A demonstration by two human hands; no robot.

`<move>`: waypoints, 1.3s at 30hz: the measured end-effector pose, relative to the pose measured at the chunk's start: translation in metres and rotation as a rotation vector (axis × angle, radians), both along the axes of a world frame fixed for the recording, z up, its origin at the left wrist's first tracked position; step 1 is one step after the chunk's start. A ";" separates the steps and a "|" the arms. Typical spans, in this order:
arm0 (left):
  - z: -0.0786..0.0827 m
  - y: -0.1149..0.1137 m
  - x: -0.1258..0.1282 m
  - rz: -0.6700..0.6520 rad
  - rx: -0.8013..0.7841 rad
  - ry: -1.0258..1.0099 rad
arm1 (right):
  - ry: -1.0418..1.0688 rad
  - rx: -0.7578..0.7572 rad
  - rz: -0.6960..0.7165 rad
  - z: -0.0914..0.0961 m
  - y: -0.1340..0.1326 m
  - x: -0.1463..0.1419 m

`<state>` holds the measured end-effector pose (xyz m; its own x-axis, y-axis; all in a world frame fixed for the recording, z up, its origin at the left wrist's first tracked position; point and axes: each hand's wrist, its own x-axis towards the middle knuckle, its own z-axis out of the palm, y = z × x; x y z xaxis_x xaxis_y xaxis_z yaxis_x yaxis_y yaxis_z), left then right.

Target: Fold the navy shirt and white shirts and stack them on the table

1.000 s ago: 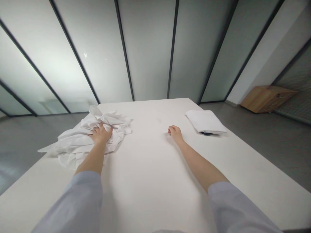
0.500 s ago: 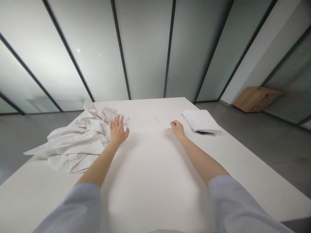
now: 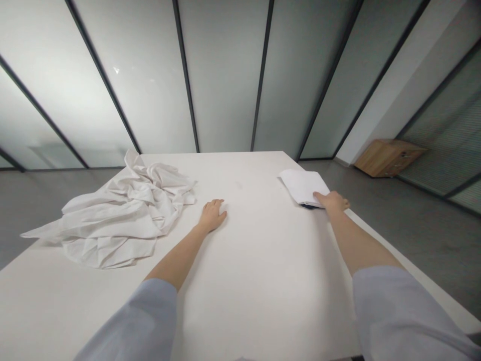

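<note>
A crumpled white cloth (image 3: 120, 215) lies in a loose heap on the left of the white table (image 3: 255, 185), one corner trailing toward the left edge. My left hand (image 3: 212, 216) rests flat on the bare tabletop, just right of that heap and not touching it. Farther right sits a folded white cloth or paper stack (image 3: 302, 186), with something dark showing beneath its near edge. My right hand (image 3: 331, 201) touches the stack's near right corner, fingers lying against it, and does not visibly lift it.
Frosted glass panels with dark frames (image 3: 225, 75) stand beyond the table. A low wooden cabinet (image 3: 389, 158) sits on the grey floor (image 3: 421, 200) at the far right. The table's edges drop to that floor on both sides.
My left hand has moved right, away from the crumpled cloth, and lies on the table. My right hand has moved right to the folded stack's corner. The view has turned slightly.
</note>
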<state>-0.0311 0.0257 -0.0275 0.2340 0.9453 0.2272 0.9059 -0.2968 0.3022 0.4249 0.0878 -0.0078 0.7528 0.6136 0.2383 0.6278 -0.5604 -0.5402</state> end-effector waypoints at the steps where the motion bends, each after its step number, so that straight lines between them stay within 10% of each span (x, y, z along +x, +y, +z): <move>1: 0.000 0.000 0.000 0.000 0.001 -0.001 | -0.037 0.031 0.020 0.003 0.000 0.000; 6: 0.002 0.001 0.001 -0.009 0.009 -0.032 | -0.163 0.309 0.385 0.042 0.002 -0.055; 10: 0.000 0.001 0.000 0.020 0.048 -0.135 | 0.355 0.383 1.096 0.071 0.003 -0.124; 12: 0.000 0.001 -0.001 0.026 0.088 -0.187 | 0.449 0.452 1.216 0.073 0.004 -0.146; 23: 0.001 -0.003 0.009 -0.149 0.144 -0.071 | -0.266 -0.316 0.874 0.001 -0.031 -0.208; 30: 0.012 -0.016 0.022 -0.315 0.115 0.155 | 0.239 0.010 1.395 0.000 -0.030 -0.235; 39: 0.015 -0.009 0.014 -0.285 -0.158 -0.108 | 0.416 0.643 0.793 -0.019 -0.027 -0.222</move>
